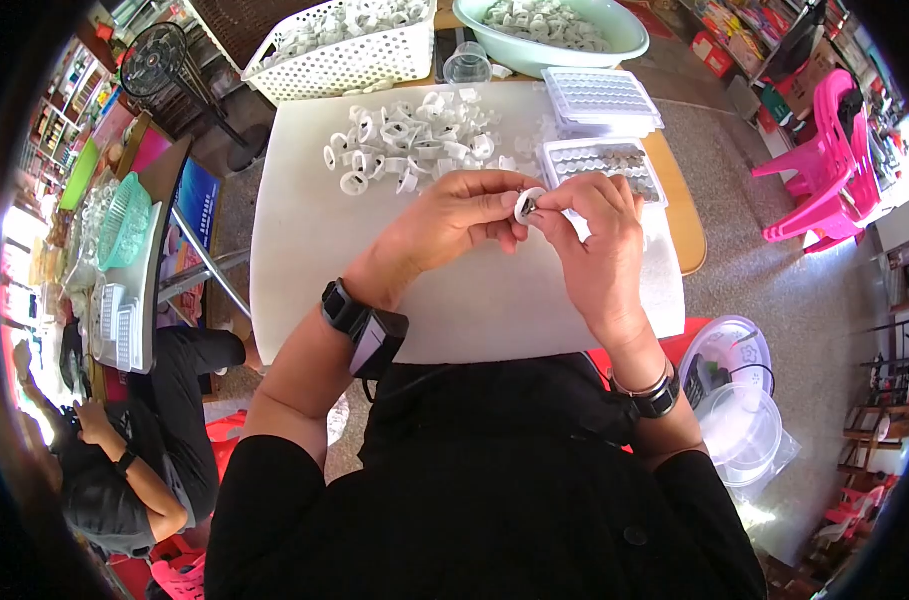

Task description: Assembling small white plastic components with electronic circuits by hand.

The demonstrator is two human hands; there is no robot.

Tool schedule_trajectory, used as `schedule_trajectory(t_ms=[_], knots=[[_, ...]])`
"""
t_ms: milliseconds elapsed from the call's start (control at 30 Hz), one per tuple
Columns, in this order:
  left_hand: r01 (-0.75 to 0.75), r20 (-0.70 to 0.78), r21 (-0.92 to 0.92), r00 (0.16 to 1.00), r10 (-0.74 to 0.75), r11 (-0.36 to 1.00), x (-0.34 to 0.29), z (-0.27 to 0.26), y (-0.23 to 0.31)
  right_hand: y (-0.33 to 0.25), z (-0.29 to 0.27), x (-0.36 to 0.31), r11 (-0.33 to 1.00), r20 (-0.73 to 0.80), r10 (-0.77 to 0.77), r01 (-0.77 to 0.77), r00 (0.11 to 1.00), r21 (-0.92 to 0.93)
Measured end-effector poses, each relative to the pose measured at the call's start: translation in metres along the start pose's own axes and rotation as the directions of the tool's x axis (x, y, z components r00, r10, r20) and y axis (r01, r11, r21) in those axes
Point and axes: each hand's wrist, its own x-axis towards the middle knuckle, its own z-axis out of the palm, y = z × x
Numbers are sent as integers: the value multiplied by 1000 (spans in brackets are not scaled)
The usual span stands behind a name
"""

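Observation:
Above the white tabletop [445, 290], my left hand [470, 210] pinches a small round white plastic part [524, 207] with a dark middle. My right hand [593, 225] grips the same part from the other side, thumb and forefinger closed at its face. Whether the right fingers also hold a smaller piece is too small to tell. Beyond my hands lies a loose pile of similar white plastic parts [415, 135]. Close past my right hand stands a clear plastic tray [655, 185] with rows of small pieces in it, partly hidden by that hand.
A white perforated basket [350, 65] and a pale green basin [535, 57], both heaped with white parts, stand at the far edge beside a clear cup [468, 66]. Stacked clear trays [603, 98] sit far right. A co-worker [135, 450] sits at left; pink chairs [830, 160] stand right.

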Motion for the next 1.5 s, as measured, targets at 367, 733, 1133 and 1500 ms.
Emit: schedule_trajectory(t_ms=[367, 733, 1133, 1500], knots=[[9, 46, 58, 999, -11, 998, 1, -1, 0, 4, 3, -9, 883, 122, 296, -320, 947, 343], [28, 25, 97, 999, -31, 995, 1, 7, 3, 12, 0, -5, 751, 257, 383, -461, 887, 473], [20, -31, 57, 999, -18, 998, 0, 2, -1, 74, -20, -3, 934, -43, 134, -140, 990, -329], [15, -40, 55, 999, -13, 998, -2, 6, 2, 55, -7, -1, 929, 41, 363, -365, 931, 63]])
